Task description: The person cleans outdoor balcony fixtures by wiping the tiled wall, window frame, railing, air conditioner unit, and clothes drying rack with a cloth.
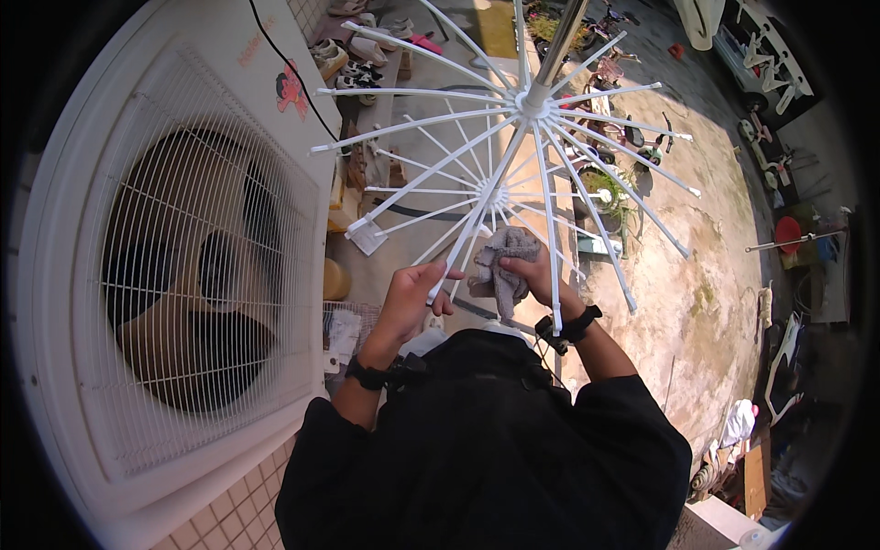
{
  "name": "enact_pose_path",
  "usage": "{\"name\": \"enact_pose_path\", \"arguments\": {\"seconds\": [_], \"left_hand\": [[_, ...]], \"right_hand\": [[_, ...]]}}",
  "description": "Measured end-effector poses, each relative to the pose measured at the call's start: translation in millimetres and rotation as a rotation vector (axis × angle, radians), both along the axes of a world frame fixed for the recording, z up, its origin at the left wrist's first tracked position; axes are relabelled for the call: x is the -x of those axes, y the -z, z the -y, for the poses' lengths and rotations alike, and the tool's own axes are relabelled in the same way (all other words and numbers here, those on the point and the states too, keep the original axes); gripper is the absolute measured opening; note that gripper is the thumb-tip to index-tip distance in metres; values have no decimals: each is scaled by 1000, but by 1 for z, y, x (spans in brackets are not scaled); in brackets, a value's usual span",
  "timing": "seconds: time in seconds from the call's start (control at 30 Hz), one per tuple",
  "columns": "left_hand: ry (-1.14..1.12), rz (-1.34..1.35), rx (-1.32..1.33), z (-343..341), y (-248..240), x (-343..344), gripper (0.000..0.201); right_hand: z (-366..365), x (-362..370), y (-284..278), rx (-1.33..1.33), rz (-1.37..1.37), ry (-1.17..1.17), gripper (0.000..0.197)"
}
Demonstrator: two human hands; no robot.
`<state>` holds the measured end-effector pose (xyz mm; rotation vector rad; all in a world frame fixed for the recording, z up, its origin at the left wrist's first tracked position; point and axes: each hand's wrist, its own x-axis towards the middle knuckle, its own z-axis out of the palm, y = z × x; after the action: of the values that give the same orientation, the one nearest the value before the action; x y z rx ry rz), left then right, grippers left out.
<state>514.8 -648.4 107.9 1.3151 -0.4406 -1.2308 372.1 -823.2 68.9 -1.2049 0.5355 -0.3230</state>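
A round drying rack spreads white arms in two tiers from a metal pole. My left hand is closed around the near end of one white arm, with the thumb and fingertips on either side of it. A grey, crumpled cloth is gripped in my right hand, the thumb pressing on its top. The cloth hangs just right of that arm, beneath the upper tier. Another white arm passes in front of my right wrist.
On the left stands a large white air-conditioner outdoor unit with a fan grille. Shoes lie beyond it, and a wire basket sits beside it. Across the concrete ground are potted plants, scooters and a red basin.
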Motion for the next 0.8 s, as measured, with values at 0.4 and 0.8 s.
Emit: {"name": "enact_pose_path", "arguments": {"seconds": [0.4, 0.8], "left_hand": [[72, -435, 54, -4, 30, 14, 51], [358, -192, 8, 8, -9, 35, 34]], "right_hand": [[29, 10, 44, -702, 278, 67, 41], [12, -37, 20, -806, 264, 37, 38]]}}
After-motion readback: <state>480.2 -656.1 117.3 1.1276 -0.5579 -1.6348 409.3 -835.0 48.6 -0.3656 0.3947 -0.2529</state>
